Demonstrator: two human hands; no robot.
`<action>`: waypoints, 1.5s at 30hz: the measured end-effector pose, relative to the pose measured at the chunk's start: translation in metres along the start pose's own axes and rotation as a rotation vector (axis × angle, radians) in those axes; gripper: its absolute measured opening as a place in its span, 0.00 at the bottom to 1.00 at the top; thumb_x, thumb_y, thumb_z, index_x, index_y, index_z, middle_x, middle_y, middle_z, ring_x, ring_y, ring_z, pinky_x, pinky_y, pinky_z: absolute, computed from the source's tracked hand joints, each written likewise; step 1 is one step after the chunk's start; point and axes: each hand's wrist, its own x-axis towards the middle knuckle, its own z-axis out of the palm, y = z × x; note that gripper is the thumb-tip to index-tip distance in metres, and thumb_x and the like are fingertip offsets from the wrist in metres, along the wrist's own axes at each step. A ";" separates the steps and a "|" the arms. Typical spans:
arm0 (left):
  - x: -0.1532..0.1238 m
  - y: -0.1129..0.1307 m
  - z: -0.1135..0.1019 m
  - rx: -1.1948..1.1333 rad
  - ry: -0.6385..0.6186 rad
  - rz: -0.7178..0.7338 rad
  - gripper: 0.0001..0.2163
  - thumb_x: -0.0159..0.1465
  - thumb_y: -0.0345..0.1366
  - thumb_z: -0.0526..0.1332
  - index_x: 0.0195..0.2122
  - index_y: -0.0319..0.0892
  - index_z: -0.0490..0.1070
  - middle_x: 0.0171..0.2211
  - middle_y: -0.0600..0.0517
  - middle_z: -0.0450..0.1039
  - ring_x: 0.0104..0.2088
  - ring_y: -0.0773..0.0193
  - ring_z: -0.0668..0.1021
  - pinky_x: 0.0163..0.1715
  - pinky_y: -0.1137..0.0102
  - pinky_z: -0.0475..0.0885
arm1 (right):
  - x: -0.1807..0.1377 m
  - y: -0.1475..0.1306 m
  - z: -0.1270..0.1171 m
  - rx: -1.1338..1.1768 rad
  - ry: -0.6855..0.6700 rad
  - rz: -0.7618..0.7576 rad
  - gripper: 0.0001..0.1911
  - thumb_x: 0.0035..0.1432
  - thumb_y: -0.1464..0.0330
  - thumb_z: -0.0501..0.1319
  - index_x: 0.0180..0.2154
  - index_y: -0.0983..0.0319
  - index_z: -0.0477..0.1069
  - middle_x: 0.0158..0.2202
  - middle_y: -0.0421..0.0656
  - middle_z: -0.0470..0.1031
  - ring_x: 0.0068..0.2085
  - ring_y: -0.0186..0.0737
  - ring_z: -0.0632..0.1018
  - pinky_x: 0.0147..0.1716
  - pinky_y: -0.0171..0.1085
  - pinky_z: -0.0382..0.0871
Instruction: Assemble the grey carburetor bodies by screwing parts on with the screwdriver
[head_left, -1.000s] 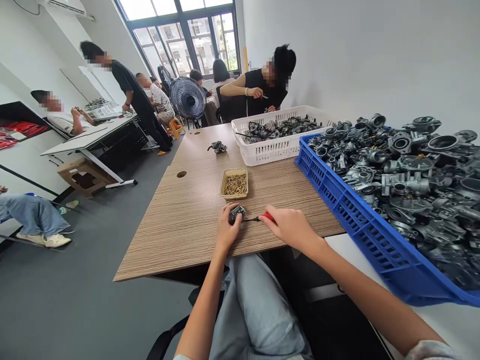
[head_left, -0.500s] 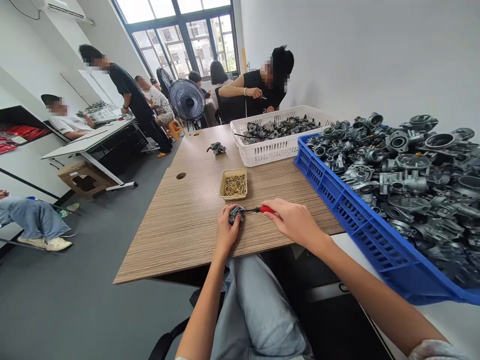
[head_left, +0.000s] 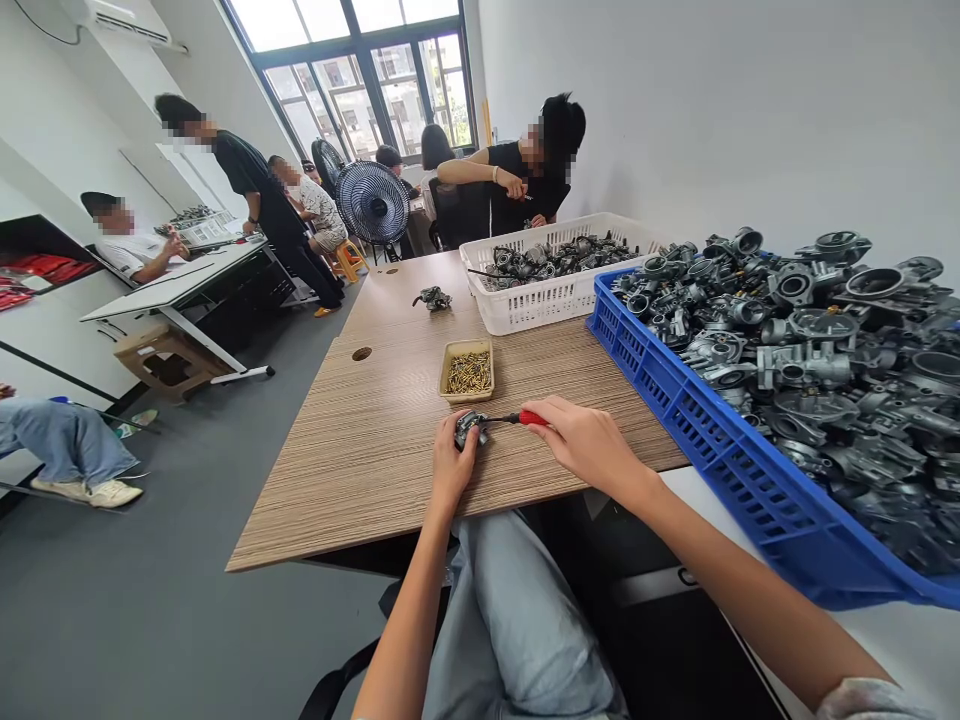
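My left hand (head_left: 452, 463) grips a small dark metal carburetor part (head_left: 469, 427) against the wooden table (head_left: 375, 430), near its front edge. My right hand (head_left: 587, 440) is closed round a red-handled screwdriver (head_left: 525, 418), whose thin shaft points left with its tip at the part. Just beyond the part stands a small beige tray of brass screws (head_left: 467, 371).
A blue crate (head_left: 697, 430) heaped with grey metal castings fills the right side. Behind it is a white basket (head_left: 555, 290) of similar parts, with a person working beyond it. A loose part (head_left: 433, 298) lies farther back. A fan (head_left: 373, 203) and other people at a white table are at left.
The screwdriver has risen slightly, with its handle now higher and farther back. My left hand has turned the part a little. Both hands stay in place.
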 end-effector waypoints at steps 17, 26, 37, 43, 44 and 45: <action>-0.001 0.001 0.000 0.006 -0.006 0.004 0.13 0.75 0.40 0.62 0.58 0.46 0.75 0.55 0.43 0.78 0.58 0.52 0.79 0.64 0.54 0.73 | 0.000 -0.001 0.000 -0.001 0.005 -0.039 0.15 0.80 0.63 0.56 0.59 0.51 0.77 0.56 0.41 0.83 0.48 0.42 0.85 0.39 0.36 0.70; 0.000 0.001 -0.001 0.003 -0.009 0.010 0.12 0.75 0.40 0.62 0.58 0.46 0.75 0.55 0.44 0.79 0.58 0.52 0.79 0.64 0.54 0.73 | -0.001 0.001 0.003 -0.025 -0.016 -0.064 0.15 0.80 0.64 0.55 0.61 0.51 0.74 0.58 0.43 0.82 0.48 0.43 0.85 0.38 0.35 0.69; 0.000 0.001 -0.002 -0.009 -0.015 0.021 0.13 0.75 0.41 0.62 0.58 0.47 0.75 0.55 0.43 0.79 0.58 0.52 0.79 0.64 0.53 0.72 | 0.000 -0.007 0.017 0.230 -0.027 0.092 0.17 0.78 0.57 0.59 0.60 0.57 0.67 0.47 0.45 0.85 0.47 0.48 0.86 0.43 0.39 0.71; -0.001 0.001 -0.002 -0.013 -0.018 0.015 0.13 0.75 0.40 0.62 0.58 0.46 0.75 0.56 0.43 0.79 0.58 0.52 0.79 0.64 0.53 0.72 | 0.002 -0.003 0.028 0.360 0.064 0.104 0.05 0.76 0.62 0.61 0.47 0.56 0.70 0.42 0.42 0.83 0.43 0.44 0.83 0.44 0.38 0.69; -0.001 0.001 -0.002 -0.011 -0.018 0.015 0.13 0.75 0.40 0.62 0.58 0.46 0.75 0.56 0.43 0.79 0.58 0.51 0.79 0.64 0.53 0.72 | 0.002 -0.003 0.027 0.358 0.059 0.078 0.05 0.76 0.63 0.61 0.46 0.56 0.70 0.43 0.42 0.83 0.43 0.44 0.83 0.44 0.38 0.69; -0.001 0.002 -0.002 -0.009 -0.018 0.015 0.13 0.75 0.40 0.62 0.58 0.46 0.75 0.56 0.43 0.79 0.59 0.51 0.79 0.64 0.53 0.72 | 0.002 -0.002 0.027 0.349 0.049 0.051 0.04 0.76 0.63 0.60 0.45 0.57 0.69 0.43 0.42 0.82 0.44 0.43 0.82 0.44 0.38 0.69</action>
